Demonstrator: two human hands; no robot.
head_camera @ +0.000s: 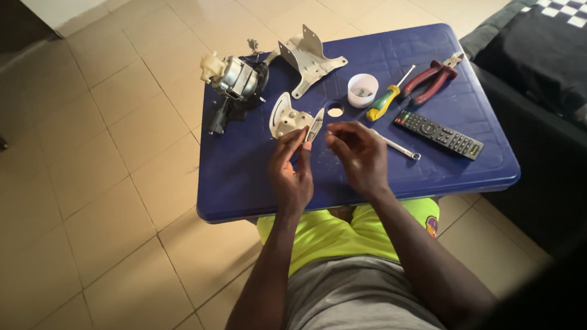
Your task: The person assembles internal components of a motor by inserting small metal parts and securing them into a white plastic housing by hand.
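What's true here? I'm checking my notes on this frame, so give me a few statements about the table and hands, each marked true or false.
1. The pliers have red handles. True.
2. The remote lies at the table's left edge. False: it lies on the right part of the blue table, near the right hand.
3. The left hand touches a cream bracket. True: its fingertips meet the bracket's near end.
4. The white cup stands on the floor. False: it stands on the table, beside the screwdriver.
5. The motor sits at the table's far left corner. True.
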